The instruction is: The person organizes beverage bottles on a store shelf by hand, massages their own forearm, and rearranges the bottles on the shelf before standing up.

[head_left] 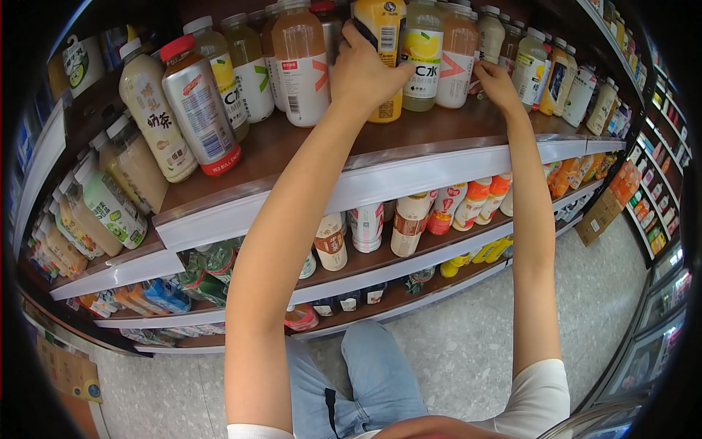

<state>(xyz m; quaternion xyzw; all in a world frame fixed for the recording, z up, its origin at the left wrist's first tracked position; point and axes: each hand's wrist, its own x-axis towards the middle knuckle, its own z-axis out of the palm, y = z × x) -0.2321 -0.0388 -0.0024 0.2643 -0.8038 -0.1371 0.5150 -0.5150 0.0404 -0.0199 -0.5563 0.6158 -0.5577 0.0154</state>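
My left hand [369, 73] is wrapped around a yellow bottle [390, 99] with a dark barcode panel, standing on the upper brown shelf; its top is cut off by the frame edge. Touching its right side is a lemon vitamin drink bottle [423, 62]. My right hand [499, 86] reaches between bottles, its fingers curled beside a pinkish drink bottle [457, 62] with a white label; what those fingers hold, if anything, is hidden. Left of my left hand stands another pinkish bottle [300, 66] with a red arrow mark.
A Red Bull can [201, 106] and a milk tea bottle [156, 110] stand at the shelf's left end. A white price rail [409, 172] runs along the shelf edge under my forearms. Lower shelves hold more drinks. A cardboard box [603, 217] sits on the grey floor [468, 329] at right.
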